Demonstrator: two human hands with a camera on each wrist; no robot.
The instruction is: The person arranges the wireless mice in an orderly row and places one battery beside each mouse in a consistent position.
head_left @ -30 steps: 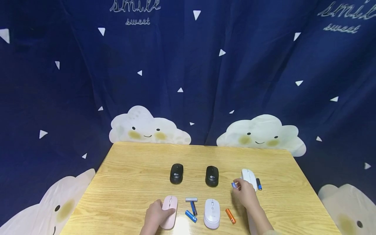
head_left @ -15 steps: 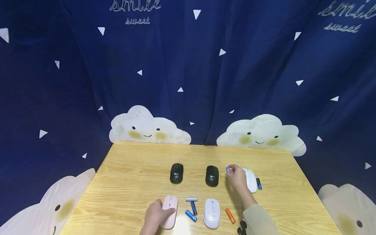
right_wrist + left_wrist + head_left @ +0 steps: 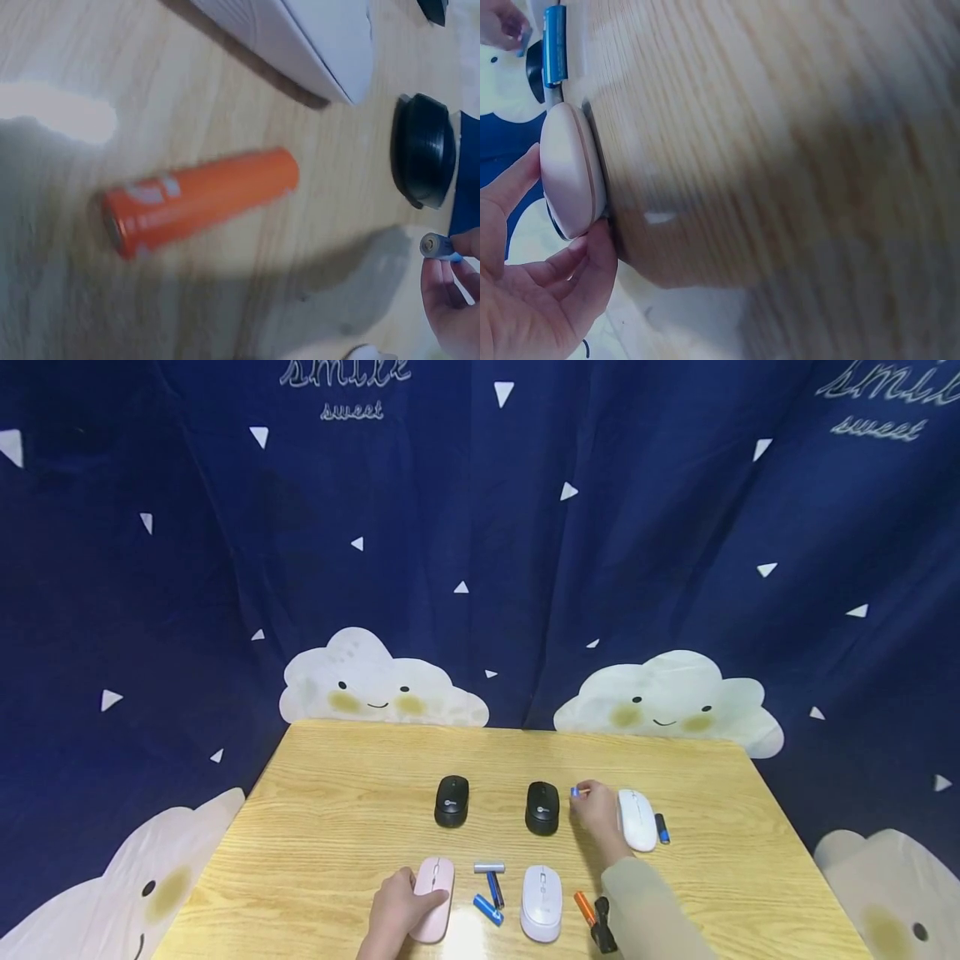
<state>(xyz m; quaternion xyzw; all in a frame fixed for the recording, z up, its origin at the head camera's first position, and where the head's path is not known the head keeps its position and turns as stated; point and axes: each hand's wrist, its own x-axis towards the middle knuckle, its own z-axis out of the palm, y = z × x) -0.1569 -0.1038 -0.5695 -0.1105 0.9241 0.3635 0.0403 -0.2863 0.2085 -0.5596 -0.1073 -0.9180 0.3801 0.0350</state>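
My left hand (image 3: pixel 393 912) grips a pink computer mouse (image 3: pixel 432 878) by its sides on the table; the left wrist view shows the mouse (image 3: pixel 570 171) edge-on between thumb and fingers. Between thumb and fingertips, my right hand (image 3: pixel 597 817) pinches a small blue battery (image 3: pixel 574 792), one end of which faces the right wrist camera. That hand is between a black mouse (image 3: pixel 542 808) on its left and a white mouse (image 3: pixel 637 820) on its right. In the right wrist view an orange battery (image 3: pixel 202 201) lies on the wood, apart from the hand.
Between the pink mouse and a second white mouse (image 3: pixel 541 903) lie a silver battery (image 3: pixel 489 867), a dark blue one (image 3: pixel 495 890) and a bright blue one (image 3: pixel 488 910). Another black mouse (image 3: pixel 452 800) stands at the back; a black-and-blue battery (image 3: pixel 662 827) lies far right. A curtain hangs behind the table.
My right hand has moved left and farther back with the blue battery, away from the right-hand white mouse it overlapped. My left hand stays on the pink mouse.
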